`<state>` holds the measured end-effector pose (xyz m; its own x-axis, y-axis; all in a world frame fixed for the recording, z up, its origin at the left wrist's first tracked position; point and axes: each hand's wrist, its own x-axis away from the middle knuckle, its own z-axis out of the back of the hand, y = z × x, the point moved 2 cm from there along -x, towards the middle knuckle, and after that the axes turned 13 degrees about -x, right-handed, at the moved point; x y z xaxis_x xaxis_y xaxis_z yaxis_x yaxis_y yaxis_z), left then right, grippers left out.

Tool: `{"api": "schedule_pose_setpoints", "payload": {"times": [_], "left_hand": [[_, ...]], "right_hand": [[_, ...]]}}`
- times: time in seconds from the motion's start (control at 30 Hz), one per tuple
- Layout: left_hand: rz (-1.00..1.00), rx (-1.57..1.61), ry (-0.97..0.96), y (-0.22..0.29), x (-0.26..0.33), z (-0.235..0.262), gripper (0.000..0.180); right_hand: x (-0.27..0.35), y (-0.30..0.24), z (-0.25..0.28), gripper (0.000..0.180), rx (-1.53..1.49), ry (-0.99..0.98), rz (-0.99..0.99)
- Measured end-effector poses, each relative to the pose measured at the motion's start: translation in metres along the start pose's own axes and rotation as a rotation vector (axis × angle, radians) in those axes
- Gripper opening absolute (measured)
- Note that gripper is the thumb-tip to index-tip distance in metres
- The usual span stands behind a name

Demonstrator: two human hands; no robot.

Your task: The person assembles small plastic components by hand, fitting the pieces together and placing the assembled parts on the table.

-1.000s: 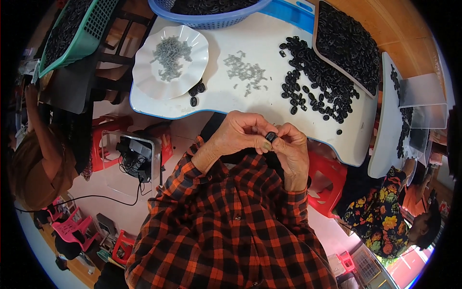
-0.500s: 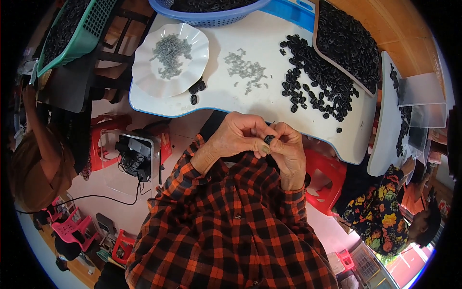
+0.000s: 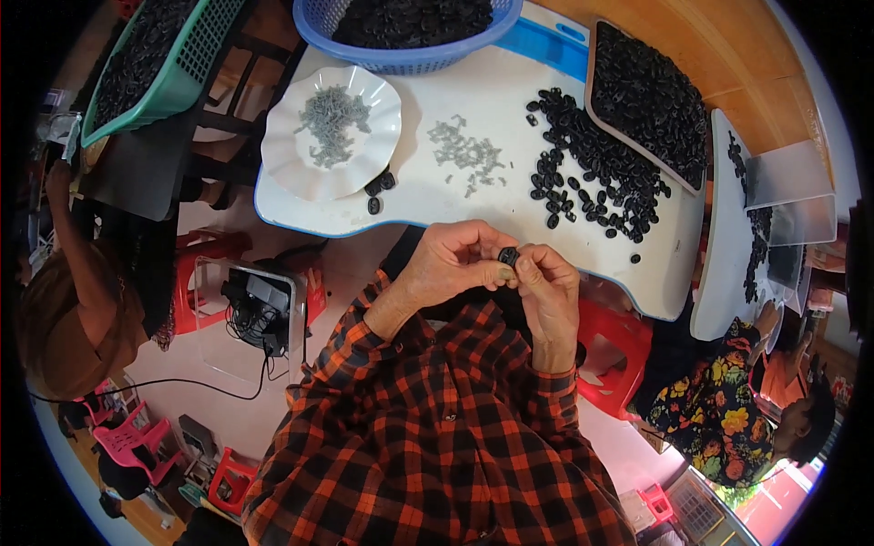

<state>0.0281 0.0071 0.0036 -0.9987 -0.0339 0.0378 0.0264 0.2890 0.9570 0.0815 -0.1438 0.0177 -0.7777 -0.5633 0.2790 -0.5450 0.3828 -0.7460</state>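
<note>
My left hand (image 3: 455, 261) pinches a small black oval plastic part (image 3: 509, 257) between thumb and fingers, just off the table's near edge. My right hand (image 3: 546, 284) meets it there, thumb and forefinger pressed together at the part's right side. Whether a small pin is between those right fingertips is hidden. Beyond my hands, small clear-grey pins (image 3: 466, 153) lie loose on the white table (image 3: 428, 205). More of these fill the middle of a white scalloped plate (image 3: 282, 159). A spread of black oval parts (image 3: 605, 159) covers the table's right side.
A blue basket (image 3: 410, 59) of black parts stands at the back, a tray (image 3: 648, 100) heaped with them at back right. A green basket (image 3: 187, 82) is at far left. Red stools (image 3: 612, 355) stand below. Another person (image 3: 715, 400) sits at right; one (image 3: 82, 300) is at left.
The view has tilted slightly, so the table sits lower in the picture. My fingers have shifted a little around the black part, which now shows more of its face.
</note>
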Motion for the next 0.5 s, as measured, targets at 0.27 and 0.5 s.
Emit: {"api": "schedule_pose_setpoints", "payload": {"times": [0.27,0.5], "left_hand": [[0.054,-0.036,0.051,-0.001,0.0,-0.002,0.025],[0.032,-0.064,0.196,0.013,-0.007,0.015,0.023]], "right_hand": [[0.004,-0.004,-0.013,0.014,0.375,0.135,0.129],[0.004,0.008,-0.007,0.015,0.428,0.165,0.133]]}}
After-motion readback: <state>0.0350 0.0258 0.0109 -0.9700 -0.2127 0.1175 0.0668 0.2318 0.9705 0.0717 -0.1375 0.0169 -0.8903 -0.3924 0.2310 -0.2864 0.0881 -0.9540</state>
